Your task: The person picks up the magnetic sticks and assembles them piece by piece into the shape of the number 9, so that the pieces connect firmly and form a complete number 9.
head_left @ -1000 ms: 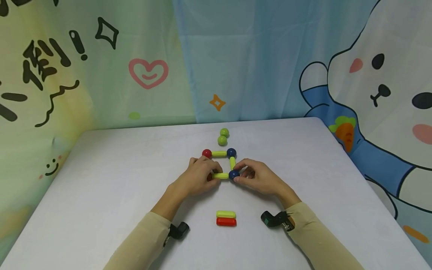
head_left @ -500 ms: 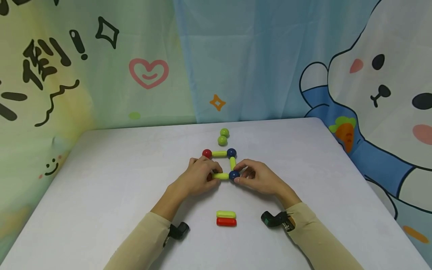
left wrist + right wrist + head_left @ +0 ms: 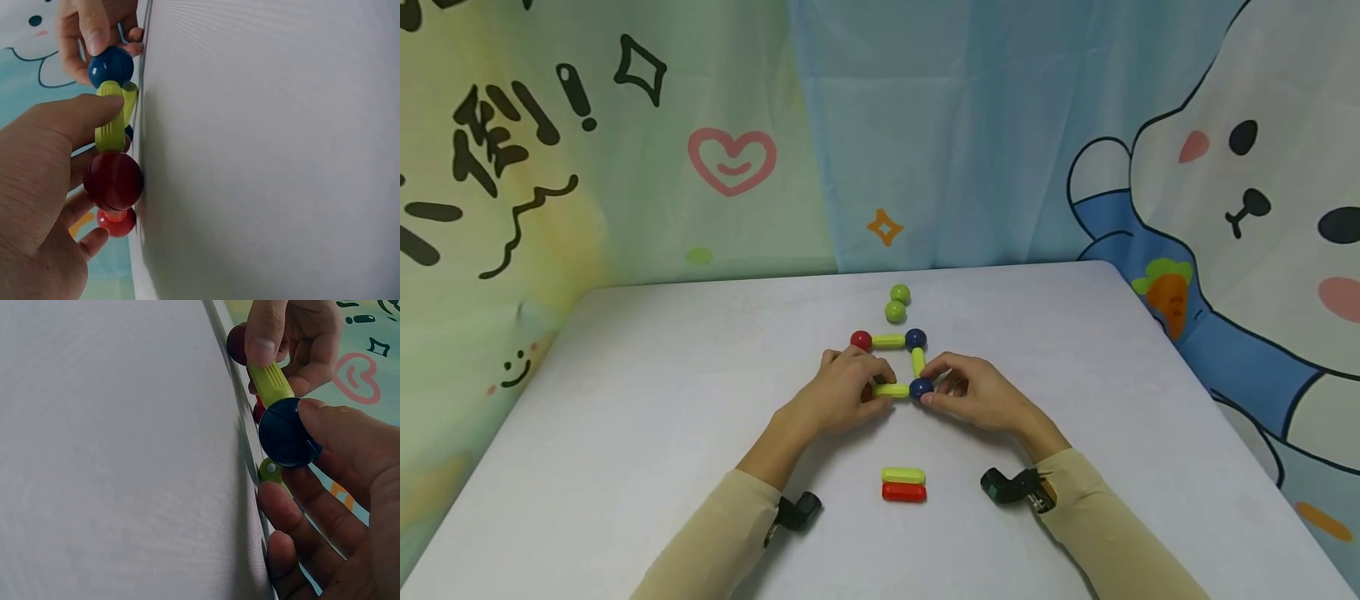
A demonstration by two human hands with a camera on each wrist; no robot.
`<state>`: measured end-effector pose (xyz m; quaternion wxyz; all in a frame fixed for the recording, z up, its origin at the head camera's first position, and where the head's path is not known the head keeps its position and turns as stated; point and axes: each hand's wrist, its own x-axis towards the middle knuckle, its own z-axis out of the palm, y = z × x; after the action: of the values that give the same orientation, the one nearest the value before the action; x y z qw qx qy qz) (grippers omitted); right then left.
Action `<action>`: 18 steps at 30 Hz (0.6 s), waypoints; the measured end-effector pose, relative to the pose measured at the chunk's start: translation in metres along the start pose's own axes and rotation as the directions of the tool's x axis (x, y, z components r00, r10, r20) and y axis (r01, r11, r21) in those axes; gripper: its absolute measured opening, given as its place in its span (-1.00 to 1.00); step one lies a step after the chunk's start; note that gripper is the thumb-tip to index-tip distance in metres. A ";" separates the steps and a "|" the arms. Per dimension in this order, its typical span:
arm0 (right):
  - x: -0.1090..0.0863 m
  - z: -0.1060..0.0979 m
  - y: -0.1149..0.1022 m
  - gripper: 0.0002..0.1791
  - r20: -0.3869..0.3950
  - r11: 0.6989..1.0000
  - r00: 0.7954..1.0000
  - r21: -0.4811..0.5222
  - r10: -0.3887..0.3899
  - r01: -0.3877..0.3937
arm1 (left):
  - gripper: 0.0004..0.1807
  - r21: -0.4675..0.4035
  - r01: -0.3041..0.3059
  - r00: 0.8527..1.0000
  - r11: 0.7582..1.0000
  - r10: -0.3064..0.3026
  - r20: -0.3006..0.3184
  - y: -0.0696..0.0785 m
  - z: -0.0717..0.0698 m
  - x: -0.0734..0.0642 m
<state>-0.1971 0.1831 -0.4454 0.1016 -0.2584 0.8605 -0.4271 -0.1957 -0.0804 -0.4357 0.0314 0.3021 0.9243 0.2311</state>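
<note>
My left hand (image 3: 844, 390) pinches the near yellow-green magnetic rod (image 3: 891, 390), its thumb lying along the rod in the left wrist view. That rod runs between a dark red ball (image 3: 114, 181) and the near blue ball (image 3: 921, 389). Thumb and fingers of my right hand (image 3: 973, 393) pinch this blue ball. A second yellow-green rod (image 3: 918, 362) leads from beside it to the far blue ball (image 3: 915, 339); its silver tip shows in the right wrist view. Across the back, another yellow-green rod (image 3: 889, 341) joins the far red ball (image 3: 861, 340). An orange-red rod (image 3: 115, 215) is partly hidden on the left side.
Two green balls (image 3: 896, 312) lie behind the shape on the white table (image 3: 700, 358). Nearer the person, a loose yellow-green rod (image 3: 903, 475) lies against a red rod (image 3: 904, 492). A printed curtain (image 3: 955, 150) hangs behind the table.
</note>
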 end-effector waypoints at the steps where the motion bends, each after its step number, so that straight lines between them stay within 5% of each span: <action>1: 0.000 0.000 0.000 -0.68 -0.001 1.000 1.000 -0.001 -0.001 0.001 | -0.76 0.000 0.002 1.000 1.000 -0.002 0.001 0.000 0.000 0.000; 18: 0.000 0.000 0.000 -0.71 -0.002 0.999 0.999 0.022 -0.033 0.033 | -0.68 0.022 0.018 0.998 1.000 -0.019 0.054 0.016 0.006 0.010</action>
<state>-0.1968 0.1832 -0.4457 0.0967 -0.2713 0.8515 -0.4381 -0.1943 -0.0610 -0.4331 0.0554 0.2999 0.9283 0.2125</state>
